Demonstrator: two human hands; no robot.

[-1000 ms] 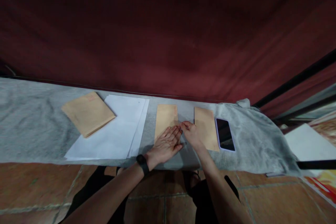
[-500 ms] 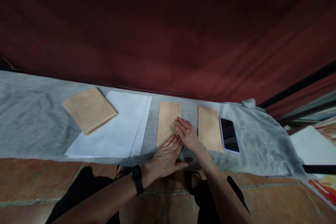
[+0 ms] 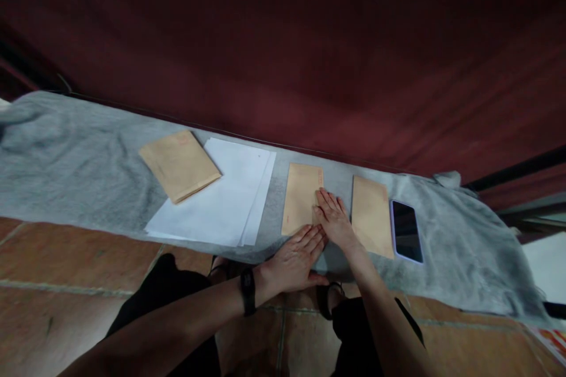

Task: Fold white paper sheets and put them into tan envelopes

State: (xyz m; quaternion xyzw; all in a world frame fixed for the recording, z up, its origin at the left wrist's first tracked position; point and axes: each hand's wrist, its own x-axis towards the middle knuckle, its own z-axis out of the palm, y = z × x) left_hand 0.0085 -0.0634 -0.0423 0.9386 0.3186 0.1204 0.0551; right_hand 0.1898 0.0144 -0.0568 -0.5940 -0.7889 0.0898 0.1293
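Note:
A brown paper envelope (image 3: 301, 194) with small red print lies flat in front of me. My left hand (image 3: 295, 259), a black band on its wrist, rests flat over the envelope's near right corner with fingers stretched out. On the right edge of the same envelope lies my right hand (image 3: 333, 218), its fingers extended and pressing down, partly hiding that edge. The fingertips of the left hand come close to the right palm; whether they touch I cannot tell. Another brown envelope (image 3: 371, 215) lies just right of my right hand.
A stack of brown envelopes (image 3: 179, 165) sits on white paper sheets (image 3: 221, 203) to the left. At the right lies a phone (image 3: 406, 232) with a purple edge. Grey cloth (image 3: 88, 165) covers the narrow surface, and a dark red curtain (image 3: 283, 59) hangs behind it.
The view has turned, so the things on the cloth appear further right. Both hands stay on the envelope; the right fingers look slightly more spread along its right edge.

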